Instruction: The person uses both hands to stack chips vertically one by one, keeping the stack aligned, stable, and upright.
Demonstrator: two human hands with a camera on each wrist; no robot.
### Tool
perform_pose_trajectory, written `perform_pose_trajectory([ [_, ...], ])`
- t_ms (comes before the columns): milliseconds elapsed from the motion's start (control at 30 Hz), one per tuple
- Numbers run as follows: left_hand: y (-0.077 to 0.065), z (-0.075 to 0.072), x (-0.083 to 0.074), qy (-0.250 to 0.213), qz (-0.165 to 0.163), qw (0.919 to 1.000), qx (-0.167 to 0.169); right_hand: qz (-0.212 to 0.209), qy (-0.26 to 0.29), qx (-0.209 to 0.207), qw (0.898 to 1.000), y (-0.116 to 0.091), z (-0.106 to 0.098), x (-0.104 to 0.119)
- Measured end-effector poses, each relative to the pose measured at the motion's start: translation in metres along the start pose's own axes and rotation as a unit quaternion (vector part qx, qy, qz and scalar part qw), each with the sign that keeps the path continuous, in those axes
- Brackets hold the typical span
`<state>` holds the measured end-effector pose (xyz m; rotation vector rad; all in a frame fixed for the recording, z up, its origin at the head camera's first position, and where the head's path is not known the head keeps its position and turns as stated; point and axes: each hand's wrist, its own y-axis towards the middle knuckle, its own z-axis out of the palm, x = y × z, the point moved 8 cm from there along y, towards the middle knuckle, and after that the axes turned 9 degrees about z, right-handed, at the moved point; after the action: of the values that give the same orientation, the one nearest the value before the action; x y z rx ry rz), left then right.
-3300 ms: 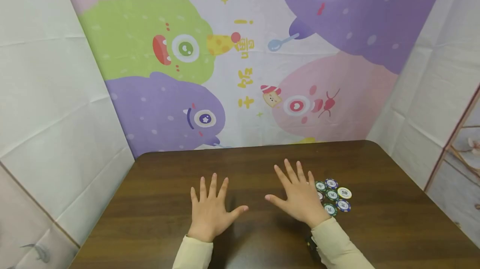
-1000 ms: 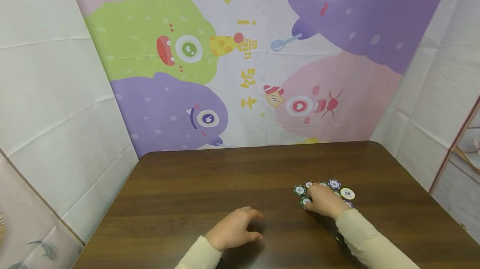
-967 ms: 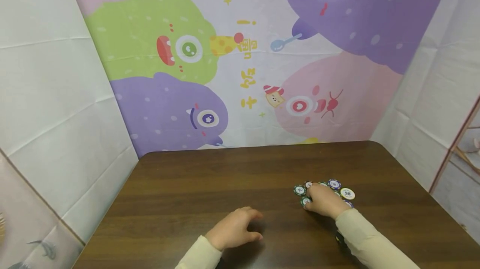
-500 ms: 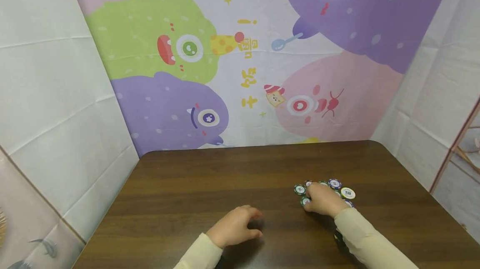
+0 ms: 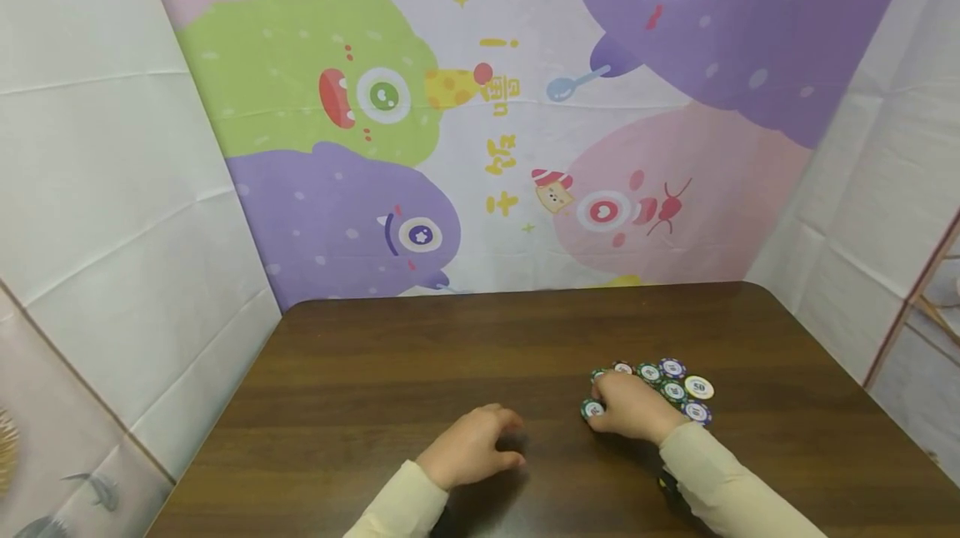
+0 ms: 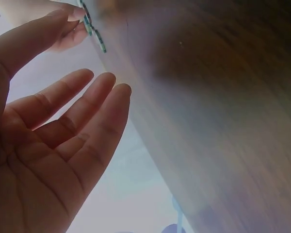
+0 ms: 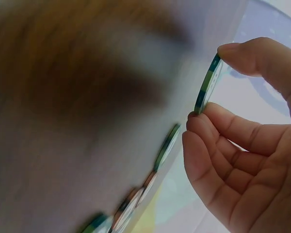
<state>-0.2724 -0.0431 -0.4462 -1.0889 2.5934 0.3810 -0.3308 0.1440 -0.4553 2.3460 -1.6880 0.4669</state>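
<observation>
Green chip is left of the white 50 chip and slightly nearer, rim pinched by right hand; can't tell if it's off the desk. Step looks like separating one chip; next move calls for a steady pinch. Second green chip, left of the 50, crowds the fingers. Left hand: empty, loosely curved, well left of the 50.

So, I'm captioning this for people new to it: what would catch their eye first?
First, the backdrop behind the table, with its big sideways cartoon monsters. Then, at the table's right side, the right hand pinches a green chip beside a cluster of other chips. To its left, the left hand holds nothing, fingers loosely curved.
</observation>
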Motion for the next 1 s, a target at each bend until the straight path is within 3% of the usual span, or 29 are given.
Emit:
perform_pose_trajectory([
  [467, 0.007, 0.004, 0.000, -0.010, -0.016, 0.9998, 0.006, -0.057, 0.009, 0.018, 0.998, -0.005, 0.009, 0.044],
  [700, 0.010, 0.007, -0.002, -0.005, -0.018, 0.9997, 0.017, -0.066, 0.011, 0.045, 0.997, -0.007, 0.019, 0.058],
  [1000, 0.012, 0.011, -0.002, 0.001, -0.022, 0.9995, 0.023, -0.107, -0.003, 0.042, 0.993, -0.008, 0.026, 0.074],
])
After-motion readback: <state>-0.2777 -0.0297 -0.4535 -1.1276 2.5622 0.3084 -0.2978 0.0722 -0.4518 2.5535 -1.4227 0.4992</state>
